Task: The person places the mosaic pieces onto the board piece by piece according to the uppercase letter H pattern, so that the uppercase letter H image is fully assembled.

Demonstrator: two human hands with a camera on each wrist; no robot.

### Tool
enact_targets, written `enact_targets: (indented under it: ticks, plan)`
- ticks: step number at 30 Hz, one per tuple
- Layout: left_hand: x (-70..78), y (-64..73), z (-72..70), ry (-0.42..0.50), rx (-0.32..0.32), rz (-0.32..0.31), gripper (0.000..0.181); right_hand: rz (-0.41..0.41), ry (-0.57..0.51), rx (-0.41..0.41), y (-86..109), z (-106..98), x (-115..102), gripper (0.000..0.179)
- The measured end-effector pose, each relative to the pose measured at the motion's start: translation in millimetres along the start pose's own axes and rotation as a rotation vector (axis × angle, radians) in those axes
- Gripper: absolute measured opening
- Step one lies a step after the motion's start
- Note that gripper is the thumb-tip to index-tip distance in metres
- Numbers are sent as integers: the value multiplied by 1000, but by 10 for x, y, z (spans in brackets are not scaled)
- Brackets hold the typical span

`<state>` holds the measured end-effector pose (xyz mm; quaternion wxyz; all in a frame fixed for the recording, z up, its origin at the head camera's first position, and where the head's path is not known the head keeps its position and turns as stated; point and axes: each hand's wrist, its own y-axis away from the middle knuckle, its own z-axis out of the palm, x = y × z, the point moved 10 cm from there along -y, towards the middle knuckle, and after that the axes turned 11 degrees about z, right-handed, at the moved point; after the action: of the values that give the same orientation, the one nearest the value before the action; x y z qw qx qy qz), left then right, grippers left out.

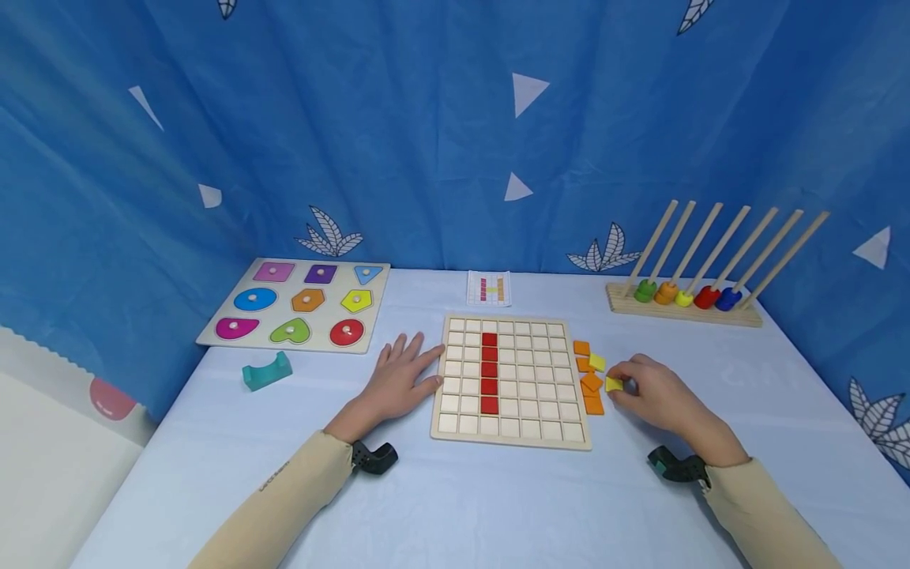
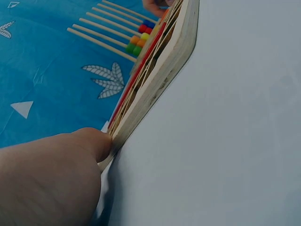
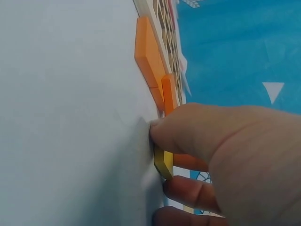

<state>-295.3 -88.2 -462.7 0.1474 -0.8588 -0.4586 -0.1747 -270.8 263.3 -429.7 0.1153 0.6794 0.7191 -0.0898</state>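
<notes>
A wooden grid board [image 1: 509, 438] lies in the middle of the table, with a column of several red square tiles [image 1: 489, 369] set in its cells. My left hand [image 1: 403, 379] rests at the board's left edge, fingers spread, thumb and forefinger touching the rim. To the right of the board, my right hand [image 1: 657, 393] pinches a yellow square tile [image 3: 163, 162] between thumb and fingers, low over the table. Beside it, along the board's right edge, lie several orange tiles [image 1: 593, 405] and another yellow tile [image 1: 596, 363].
Behind the board lies a small pattern card [image 1: 488, 289]. A shape puzzle board [image 1: 327, 345] and a teal curved block [image 1: 267, 371] are on the left. At the back right stands a peg rack [image 1: 682, 308] with coloured beads, before a blue curtain [image 1: 398, 158].
</notes>
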Motion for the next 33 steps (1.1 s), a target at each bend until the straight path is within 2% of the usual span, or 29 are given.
enact_targets:
  ticks: [6, 14, 22, 33]
  plan:
    - [5, -5, 10, -1, -3, 0, 62, 5, -3, -8, -3, -23, 10, 30]
    - [5, 4, -3, -7, -1, -4, 62, -54, 2, 28, -27, -140, -93, 30]
    - [21, 24, -13, 1, 16, -4, 61, -126, 2, 10, -86, -175, -412, 26]
    - [24, 21, -12, -2, 31, 0, 60, -267, -15, -29, -190, -23, -889, 26]
